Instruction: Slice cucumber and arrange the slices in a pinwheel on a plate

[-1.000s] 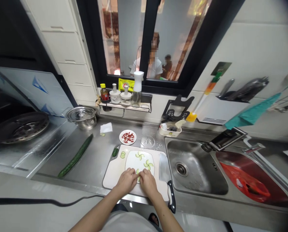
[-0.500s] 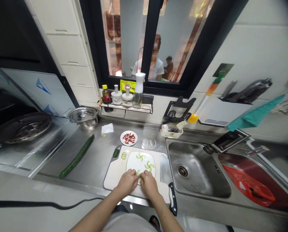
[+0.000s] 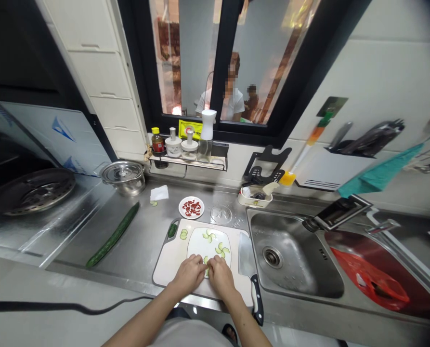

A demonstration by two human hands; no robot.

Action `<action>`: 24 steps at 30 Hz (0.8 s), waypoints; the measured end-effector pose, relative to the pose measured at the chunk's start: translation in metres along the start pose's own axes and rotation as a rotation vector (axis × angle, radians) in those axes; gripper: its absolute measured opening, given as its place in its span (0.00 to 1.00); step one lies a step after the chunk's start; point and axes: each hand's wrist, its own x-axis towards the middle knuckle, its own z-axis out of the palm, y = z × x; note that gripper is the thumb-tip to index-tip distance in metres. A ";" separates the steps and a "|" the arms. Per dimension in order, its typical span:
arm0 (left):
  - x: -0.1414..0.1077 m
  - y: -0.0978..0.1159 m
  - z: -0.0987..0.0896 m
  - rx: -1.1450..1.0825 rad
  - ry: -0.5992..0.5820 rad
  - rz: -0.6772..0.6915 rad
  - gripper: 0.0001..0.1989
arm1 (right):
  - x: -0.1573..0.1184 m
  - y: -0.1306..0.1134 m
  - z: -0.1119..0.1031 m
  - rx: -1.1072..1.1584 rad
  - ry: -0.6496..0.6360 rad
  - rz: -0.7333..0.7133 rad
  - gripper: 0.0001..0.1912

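Both of my hands are low over a white square plate (image 3: 196,243) on the cutting board (image 3: 166,270). My left hand (image 3: 190,273) and my right hand (image 3: 220,274) have their fingers drawn together, almost meeting, at a small group of thin cucumber slices (image 3: 206,260). The fingertips partly cover these slices. Two pinwheels of cucumber slices lie farther up the plate, one at the top (image 3: 209,235) and one at the right (image 3: 222,249). A few loose slices (image 3: 183,234) and a cucumber piece (image 3: 172,230) sit at the board's upper left.
A cleaver (image 3: 246,255) lies along the board's right edge, beside the sink (image 3: 294,265). Behind the board stand a small dish of red pieces (image 3: 191,207) and a clear round lid (image 3: 221,214). A whole cucumber (image 3: 113,236) and a lidded pot (image 3: 123,177) are leftward.
My hands stay at the same slices, with only slight finger movement. The whole view has shifted very slightly; nothing else has visibly moved.
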 end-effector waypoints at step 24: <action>0.005 0.005 -0.021 -0.156 -0.072 -0.113 0.12 | 0.006 0.000 -0.002 -0.006 -0.005 -0.018 0.13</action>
